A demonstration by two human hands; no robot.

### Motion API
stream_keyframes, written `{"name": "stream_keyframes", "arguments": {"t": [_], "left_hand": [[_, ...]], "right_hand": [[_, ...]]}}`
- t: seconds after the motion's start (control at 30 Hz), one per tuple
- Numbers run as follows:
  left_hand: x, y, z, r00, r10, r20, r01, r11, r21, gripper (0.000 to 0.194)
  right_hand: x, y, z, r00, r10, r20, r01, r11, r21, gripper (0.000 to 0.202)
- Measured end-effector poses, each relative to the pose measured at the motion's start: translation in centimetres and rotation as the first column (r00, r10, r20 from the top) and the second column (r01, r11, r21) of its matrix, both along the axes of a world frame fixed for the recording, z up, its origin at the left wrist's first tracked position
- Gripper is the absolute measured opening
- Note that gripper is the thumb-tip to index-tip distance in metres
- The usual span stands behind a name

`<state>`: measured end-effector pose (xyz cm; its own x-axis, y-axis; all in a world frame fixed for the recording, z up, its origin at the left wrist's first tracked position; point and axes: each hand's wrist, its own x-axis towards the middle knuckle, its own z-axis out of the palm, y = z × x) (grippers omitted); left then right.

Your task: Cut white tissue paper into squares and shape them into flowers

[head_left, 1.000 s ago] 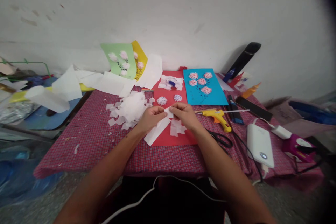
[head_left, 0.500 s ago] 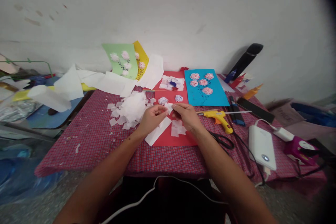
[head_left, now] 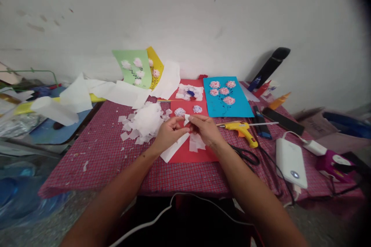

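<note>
A small crumpled piece of white tissue paper [head_left: 187,119] is pinched between my two hands, above a red sheet of card [head_left: 185,156]. My left hand [head_left: 170,133] grips it from the left, fingers closed. My right hand [head_left: 203,127] grips it from the right, thumb and fingers together. Just beyond lie two speckled paper flowers, one on the left [head_left: 180,112] and one on the right [head_left: 197,109]. Cut tissue squares [head_left: 197,142] and a folded white strip [head_left: 172,150] rest under my hands. A heap of tissue squares [head_left: 147,119] lies to the left.
At right are a yellow glue gun [head_left: 242,131], black scissors [head_left: 246,156], a white power bank [head_left: 290,162] and paint bottles [head_left: 279,101]. A blue flower card [head_left: 246,104] lies behind. Green [head_left: 130,60] and yellow cards lean on the wall. A white cable crosses my lap.
The tissue piece, flatter and wider before, is now gathered into a narrow, folded shape between my fingers. My hands have drawn slightly closer together.
</note>
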<state>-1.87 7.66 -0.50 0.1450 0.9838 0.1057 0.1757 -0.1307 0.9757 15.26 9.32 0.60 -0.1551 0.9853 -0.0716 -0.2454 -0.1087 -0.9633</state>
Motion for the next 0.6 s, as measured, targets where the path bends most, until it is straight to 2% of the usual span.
{"name": "stream_keyframes", "arguments": {"t": [0.17,0.3,0.43,0.6], "left_hand": [[0.1,0.4,-0.9,0.998,0.038,-0.057,-0.034,0.996,0.081,0.032],[-0.1,0.5,-1.3,0.998,-0.005,-0.058,0.010,0.997,0.082,0.034],[-0.1,0.5,-1.2,0.999,-0.037,-0.021,0.039,0.995,0.091,0.036],[0.0,0.5,-0.6,0.996,-0.081,0.041,0.079,0.995,0.055,0.030]], "right_hand": [[-0.2,-0.2,-0.1,0.999,0.007,0.045,-0.008,1.000,0.024,0.029],[-0.2,-0.2,0.0,0.998,0.013,0.061,-0.016,0.999,0.048,0.028],[0.1,-0.2,0.2,0.999,0.029,0.015,-0.030,0.999,0.033,0.023],[0.2,-0.4,0.4,0.996,0.082,0.038,-0.083,0.996,0.036,0.038]]}}
